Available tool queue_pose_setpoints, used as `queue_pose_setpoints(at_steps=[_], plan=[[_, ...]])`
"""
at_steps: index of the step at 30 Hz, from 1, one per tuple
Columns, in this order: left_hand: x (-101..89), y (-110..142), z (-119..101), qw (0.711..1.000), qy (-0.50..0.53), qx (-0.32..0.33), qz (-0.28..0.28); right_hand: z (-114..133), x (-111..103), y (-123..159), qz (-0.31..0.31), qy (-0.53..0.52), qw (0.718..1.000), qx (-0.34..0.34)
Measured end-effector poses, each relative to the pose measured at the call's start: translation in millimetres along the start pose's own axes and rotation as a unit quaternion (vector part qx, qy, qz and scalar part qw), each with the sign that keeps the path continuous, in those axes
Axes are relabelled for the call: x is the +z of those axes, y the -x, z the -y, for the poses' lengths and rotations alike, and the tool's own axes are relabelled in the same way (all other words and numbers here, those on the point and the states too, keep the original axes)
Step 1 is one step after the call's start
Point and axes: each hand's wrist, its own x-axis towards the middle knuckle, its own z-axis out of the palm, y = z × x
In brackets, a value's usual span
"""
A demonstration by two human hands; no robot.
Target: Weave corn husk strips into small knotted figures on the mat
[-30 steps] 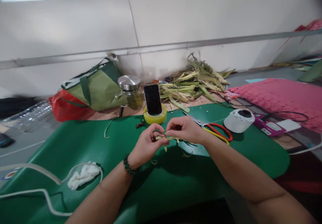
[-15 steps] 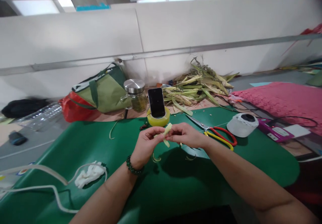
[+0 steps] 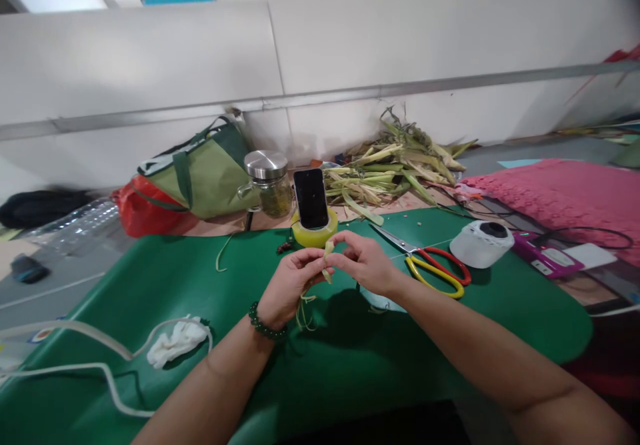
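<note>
My left hand (image 3: pixel 295 282) and my right hand (image 3: pixel 367 263) meet over the green mat (image 3: pixel 380 372), both closed in a pinch. Between their fingertips is a pale green corn husk strip (image 3: pixel 329 250), held upright with a short end poking out above and below. Thin husk fibres (image 3: pixel 303 313) hang beneath my left hand. Scissors (image 3: pixel 425 258) with one red and one yellow handle lie partly open, right of my right hand. Just beyond my fingers, a phone (image 3: pixel 311 198) leans upright in a yellow tape roll (image 3: pixel 314 235).
A heap of corn husks (image 3: pixel 400 158) lies by the wall. Left of it stand a lidded glass jar (image 3: pixel 273 188) and a green bag (image 3: pixel 215 178). A white roll (image 3: pixel 480 245) and a purple power strip (image 3: pixel 545 255) are at right. Crumpled tissue (image 3: pixel 177 343) and white cable lie left.
The husk strip, wide and slanted before, now looks narrower and gathered. My right hand has turned, its fingers rising over the top. Fibres hang clearer below my left hand.
</note>
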Motion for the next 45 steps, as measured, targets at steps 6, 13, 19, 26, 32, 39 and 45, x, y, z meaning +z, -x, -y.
queue_pose_setpoints(at_steps=[6, 13, 19, 26, 32, 39, 45], plan=[[2.0, -1, 4, 0.999, 0.004, -0.019, 0.029, 2, 5, 1, -0.067, 0.034, 0.995, -0.059], [1.3, 0, 1, 0.998, 0.019, -0.039, 0.039, 1, 4, 2, -0.085, 0.063, 0.992, -0.071], [0.4, 2, 0, 0.998, -0.018, -0.037, 0.045, 4, -1, 0, -0.059, 0.027, 0.996, -0.058], [-5.6, 2, -9, 0.995, -0.094, 0.003, 0.021, 11, -24, 7, 0.038, 0.132, 0.99, -0.027], [-8.3, 0, -7, 0.976, -0.205, 0.065, -0.024, 14, -19, 21, 0.034, 0.336, 0.919, -0.203], [1.1, 8, -2, 0.905, -0.399, 0.145, 0.014, 15, -14, 18, 0.034, 0.378, 0.883, -0.275], [-1.5, 9, -1, 0.958, -0.262, 0.04, 0.114, 8, -19, 3, 0.084, 0.113, 0.982, -0.124]])
